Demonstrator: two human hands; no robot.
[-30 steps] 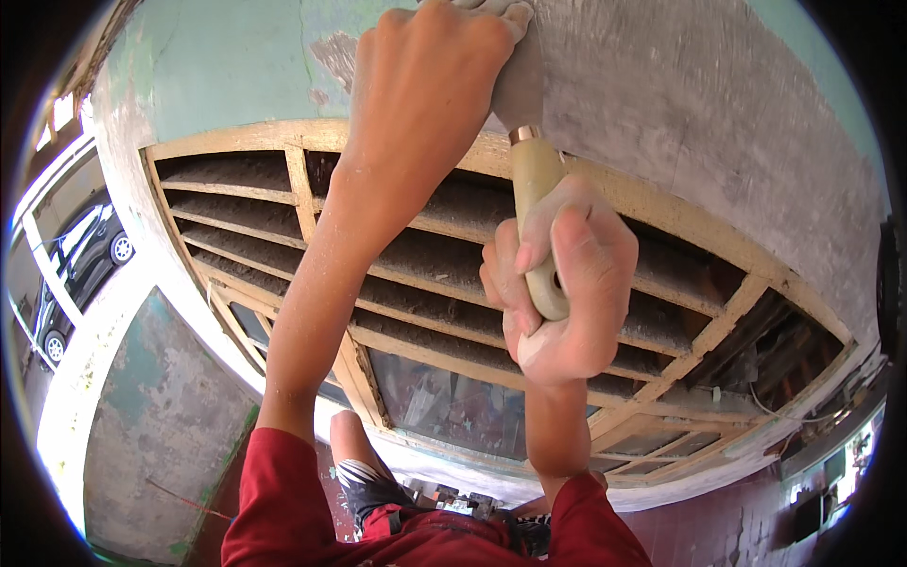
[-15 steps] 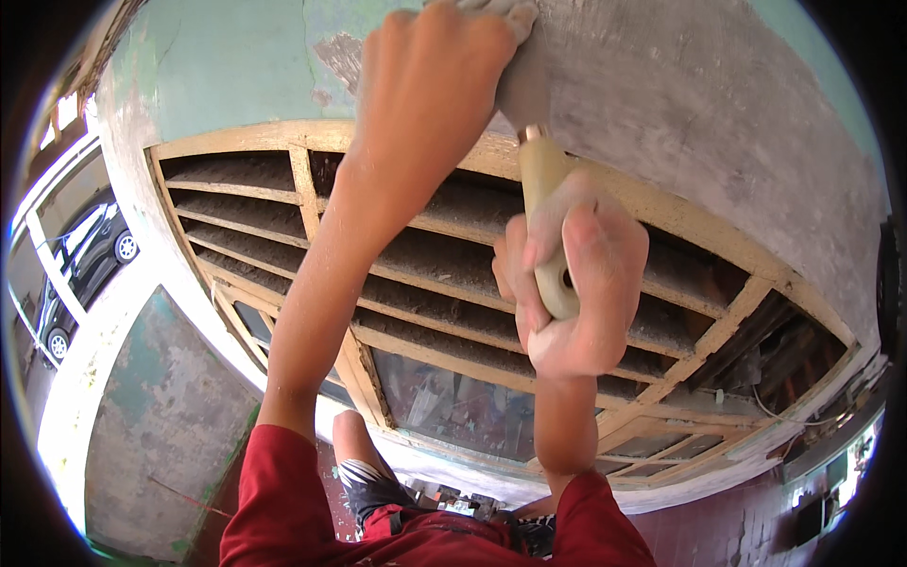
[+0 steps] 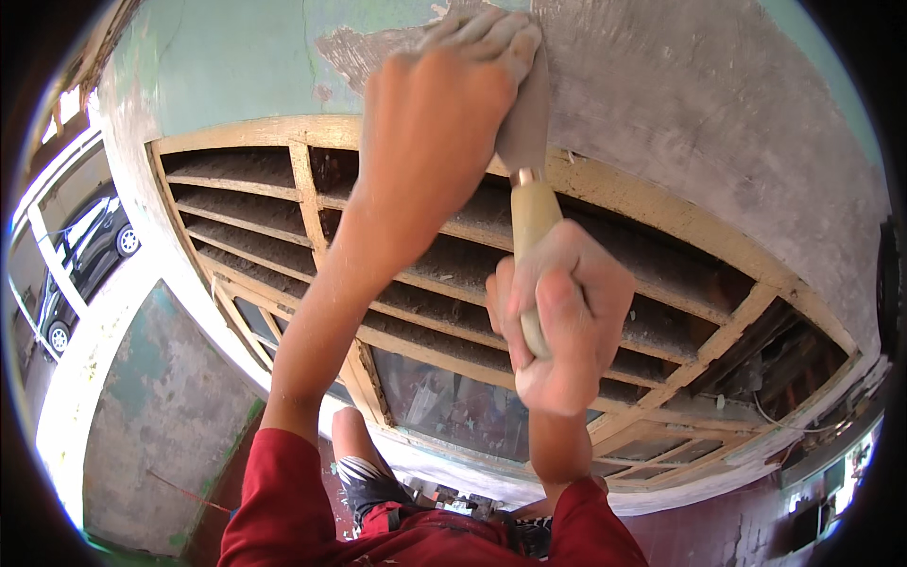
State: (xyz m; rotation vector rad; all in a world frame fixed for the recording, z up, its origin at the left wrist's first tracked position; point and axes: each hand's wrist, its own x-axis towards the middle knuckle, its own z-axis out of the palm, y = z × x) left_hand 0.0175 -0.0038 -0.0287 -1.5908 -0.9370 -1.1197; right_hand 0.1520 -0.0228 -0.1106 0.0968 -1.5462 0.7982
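Observation:
My right hand [image 3: 578, 317] is wrapped round the pale wooden handle of a paint scraper [image 3: 525, 132], which has a broad grey metal blade. My left hand [image 3: 439, 113] has its dusty fingers together, pressed over the upper part of the blade; the thumb is hidden. The blade's working edge, partly covered by those fingers, lies against the wall [image 3: 680, 104]. Pale green paint [image 3: 236, 61] remains on the wall's left part, with a ragged border beside my left fingers. Right of the scraper the surface is bare, rough grey.
Below the hands spans a wooden window frame [image 3: 302, 184] with dusty slats and glass panes beneath. A patchy grey-green panel [image 3: 161, 416] stands at the lower left. Farther left, a dark car [image 3: 90, 260] is outside. A thin cable [image 3: 789, 422] hangs at the right.
Both hands and the scraper have moved down, toward me. More of the bare patch above my left fingers now shows. My grip on the handle stays the same.

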